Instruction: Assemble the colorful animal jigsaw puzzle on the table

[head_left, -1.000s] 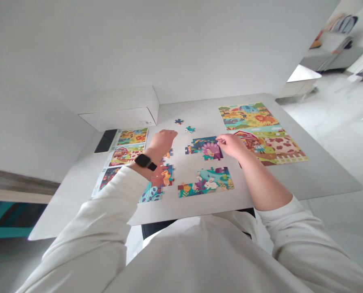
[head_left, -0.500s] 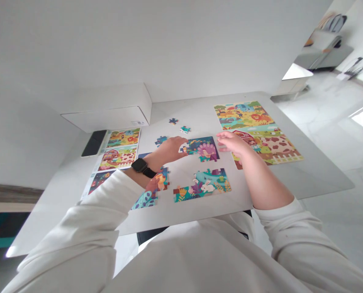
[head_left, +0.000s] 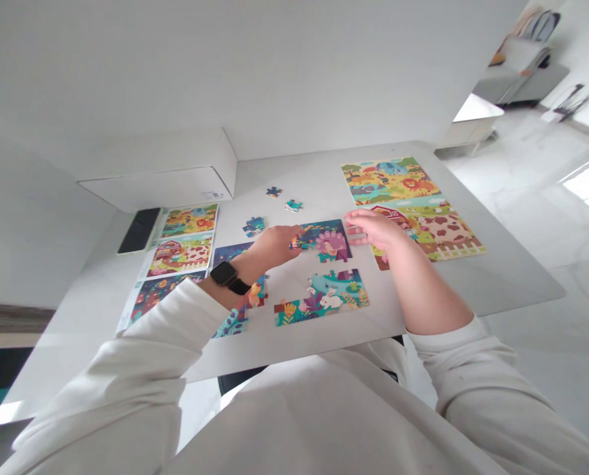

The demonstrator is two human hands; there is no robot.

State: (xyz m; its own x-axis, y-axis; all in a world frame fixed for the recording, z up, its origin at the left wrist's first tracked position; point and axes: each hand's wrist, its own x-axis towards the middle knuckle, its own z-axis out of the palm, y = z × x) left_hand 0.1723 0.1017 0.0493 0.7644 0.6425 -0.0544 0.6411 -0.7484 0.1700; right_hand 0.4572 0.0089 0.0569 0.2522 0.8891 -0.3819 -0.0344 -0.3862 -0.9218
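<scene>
My left hand (head_left: 276, 245), with a dark watch on its wrist, has its thumb and fingers closed around a small jigsaw puzzle piece (head_left: 297, 242). That piece lies at the left edge of the joined peacock section (head_left: 331, 241); whether it is locked in cannot be seen. My right hand (head_left: 372, 228) is open, its fingers apart beside the section's right edge, and holds nothing. Nearer me lies a joined rabbit section (head_left: 331, 300). Another joined section (head_left: 232, 323), at lower left, is partly covered by my left arm.
Loose puzzle pieces (head_left: 254, 226) lie farther back, among them a teal one (head_left: 293, 206) and a dark blue one (head_left: 274, 191). Finished farm and safari puzzles (head_left: 452, 231) lie at right. A picture sheet (head_left: 180, 256), a phone (head_left: 138, 230) and a white box (head_left: 160, 188) are at left.
My left thumb and fingers have closed more tightly over the piece at the peacock section's left edge. My right hand stays nearly still beside the section, while the whole view has shifted slightly.
</scene>
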